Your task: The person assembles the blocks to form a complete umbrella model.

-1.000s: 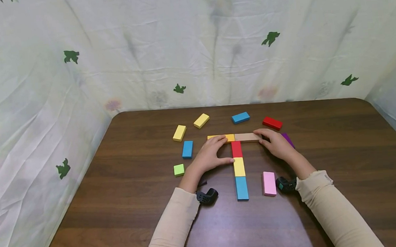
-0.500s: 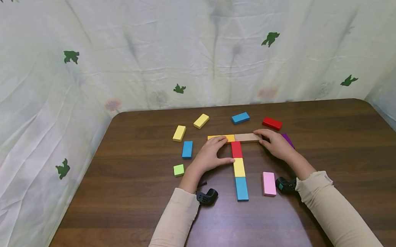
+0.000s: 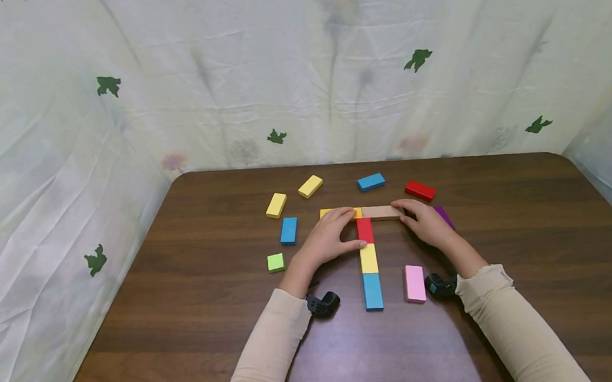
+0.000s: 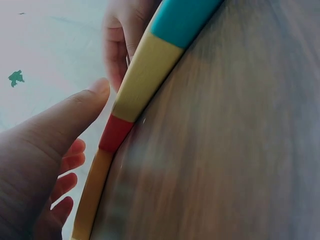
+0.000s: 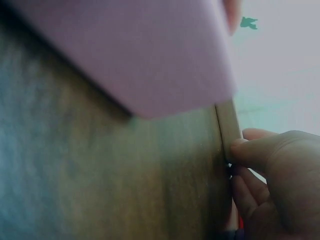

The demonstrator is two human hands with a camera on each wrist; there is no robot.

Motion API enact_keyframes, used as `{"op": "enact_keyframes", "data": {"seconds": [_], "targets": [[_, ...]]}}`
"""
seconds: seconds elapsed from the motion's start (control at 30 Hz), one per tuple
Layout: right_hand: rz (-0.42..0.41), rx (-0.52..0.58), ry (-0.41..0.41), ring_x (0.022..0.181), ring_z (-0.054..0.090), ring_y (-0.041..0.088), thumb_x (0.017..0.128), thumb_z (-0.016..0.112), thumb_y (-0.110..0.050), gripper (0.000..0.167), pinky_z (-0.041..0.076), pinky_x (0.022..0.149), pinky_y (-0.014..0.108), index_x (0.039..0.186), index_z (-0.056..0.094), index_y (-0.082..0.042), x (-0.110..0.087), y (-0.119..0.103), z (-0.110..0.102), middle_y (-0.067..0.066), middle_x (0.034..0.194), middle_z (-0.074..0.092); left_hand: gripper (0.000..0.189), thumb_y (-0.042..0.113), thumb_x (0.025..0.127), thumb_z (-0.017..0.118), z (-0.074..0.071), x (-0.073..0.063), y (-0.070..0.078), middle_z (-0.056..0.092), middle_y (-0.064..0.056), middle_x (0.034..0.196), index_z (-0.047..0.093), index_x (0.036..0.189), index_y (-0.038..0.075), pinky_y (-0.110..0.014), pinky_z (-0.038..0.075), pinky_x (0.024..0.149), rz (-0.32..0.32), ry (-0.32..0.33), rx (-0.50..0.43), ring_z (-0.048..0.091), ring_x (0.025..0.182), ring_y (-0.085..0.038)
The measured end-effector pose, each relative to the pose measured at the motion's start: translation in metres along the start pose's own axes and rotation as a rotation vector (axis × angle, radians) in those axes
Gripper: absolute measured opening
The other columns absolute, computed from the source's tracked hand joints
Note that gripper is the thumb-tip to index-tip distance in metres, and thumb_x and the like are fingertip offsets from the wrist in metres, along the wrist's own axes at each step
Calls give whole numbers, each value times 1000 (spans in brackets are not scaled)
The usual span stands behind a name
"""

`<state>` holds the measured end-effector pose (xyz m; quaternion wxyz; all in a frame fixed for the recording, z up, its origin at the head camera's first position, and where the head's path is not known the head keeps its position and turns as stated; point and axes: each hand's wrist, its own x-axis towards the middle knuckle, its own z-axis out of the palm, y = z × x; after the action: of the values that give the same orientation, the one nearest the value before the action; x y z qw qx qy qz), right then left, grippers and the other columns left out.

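Note:
Flat blocks form a T on the table. Its stem is a blue block (image 3: 373,293), a yellow block (image 3: 369,259) and a red block (image 3: 365,231); across the top lie an orange-yellow block (image 3: 326,212) and a plain wooden block (image 3: 380,212). My right hand (image 3: 428,224) pinches the wooden block's right end between thumb and fingers, as the right wrist view confirms. My left hand (image 3: 325,240) hovers over the orange-yellow block, fingers loosely extended, its thumb (image 4: 75,112) close to the red-yellow seam. Whether it touches the blocks, I cannot tell.
A pink block (image 3: 415,284) lies right of the stem. Around the T lie a green block (image 3: 276,263), a blue block (image 3: 288,231), yellow blocks (image 3: 276,205), another blue block (image 3: 371,181), a red block (image 3: 420,190) and a partly hidden purple block (image 3: 444,217).
My left hand has shifted slightly to the right, its fingertips and thumb a little further over the blocks. My right hand and the blocks stay where they were.

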<state>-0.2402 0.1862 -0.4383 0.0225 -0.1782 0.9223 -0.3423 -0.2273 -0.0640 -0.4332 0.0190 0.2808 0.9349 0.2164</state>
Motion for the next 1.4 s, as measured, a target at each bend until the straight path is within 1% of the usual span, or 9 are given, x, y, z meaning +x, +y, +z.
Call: {"op": "enact_keyframes", "data": {"seconds": [0.23,0.53,0.77,0.93,1.1,1.27,1.4], "targets": [[2,2,0,121,37,34,90,52,-3,36,32,96,49,126,49,-2,0,0,0,17,129,46,77,56,78,59,3,5,3,35,-2,138,37,138,12,-35,30,99,-14,-32,-41,29,127,-19],[-7,-2,2,120,38,34,90,52,-2,36,32,95,49,126,49,-2,0,1,0,17,128,46,73,55,78,60,4,8,5,36,-4,137,40,137,18,-37,32,98,-12,-45,10,31,124,-22],[-11,7,2,120,38,34,90,52,-2,36,32,95,49,126,50,-2,0,0,0,18,128,46,69,56,78,58,4,10,6,34,-3,138,42,136,21,-38,31,98,-39,-77,13,28,125,-22],[-10,17,3,119,39,34,89,52,-2,36,32,95,49,126,50,-1,0,0,0,18,128,46,69,55,79,58,2,10,8,33,-4,138,41,137,22,-38,32,98,-42,-89,19,28,125,-22],[17,39,-7,120,38,34,89,54,-4,39,32,96,49,127,48,-1,-1,0,-2,18,129,45,69,56,79,58,2,10,9,32,-3,139,40,137,22,-38,31,98,-45,-101,26,27,125,-21],[65,83,-11,121,36,35,89,57,-13,45,30,97,50,131,43,-2,-3,-3,-5,19,131,42,69,56,79,57,3,11,8,32,-3,139,40,137,23,-38,31,99,-50,-106,20,26,126,-21],[86,128,-6,123,34,35,89,58,-19,52,31,96,50,134,38,-5,-6,-8,-11,17,134,40,69,56,79,57,3,10,8,31,-2,140,40,137,24,-39,31,99,-58,-106,12,25,126,-20]]}}
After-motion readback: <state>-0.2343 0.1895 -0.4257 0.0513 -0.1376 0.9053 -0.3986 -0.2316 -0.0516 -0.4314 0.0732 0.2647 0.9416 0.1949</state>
